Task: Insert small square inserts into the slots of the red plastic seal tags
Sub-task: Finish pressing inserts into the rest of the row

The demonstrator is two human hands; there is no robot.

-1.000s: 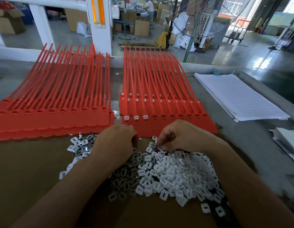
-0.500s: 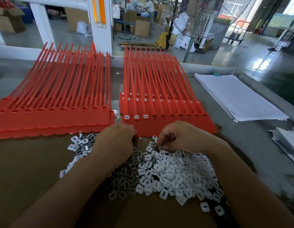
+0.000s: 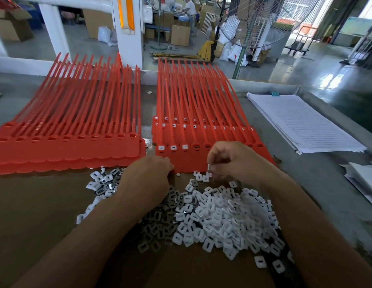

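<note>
In the head view, two stacks of red plastic seal tags lie side by side across the far half of the grey bench (image 3: pixel 305 183). Their long thin tails fan toward its far edge and their flat heads face the person. The left stack (image 3: pixel 66 125) shows open rectangular slots along its front row. The right stack (image 3: pixel 201 113) carries small white squares in its back rows. In its front row three seated inserts (image 3: pixel 173 147) fill the leftmost slots, and the slots beside them are open. A loose pile of inserts (image 3: pixel 222 217) spreads over a brown cardboard sheet (image 3: pixel 35 215) at the bench's near edge; they are small white squares with a slot-shaped hole, some showing a metal face. The right hand (image 3: pixel 232 161) pinches one white insert (image 3: pixel 209 167) between thumb and fingertips, just over the near edge of the right stack's heads. The left hand (image 3: pixel 147 177) rests back-up at the pile's far left, touching the right stack's near-left corner, fingers curled under; whether it holds anything cannot be told. A sheaf of lined paper (image 3: pixel 301 121) lies toward the bench's right edge.
</note>
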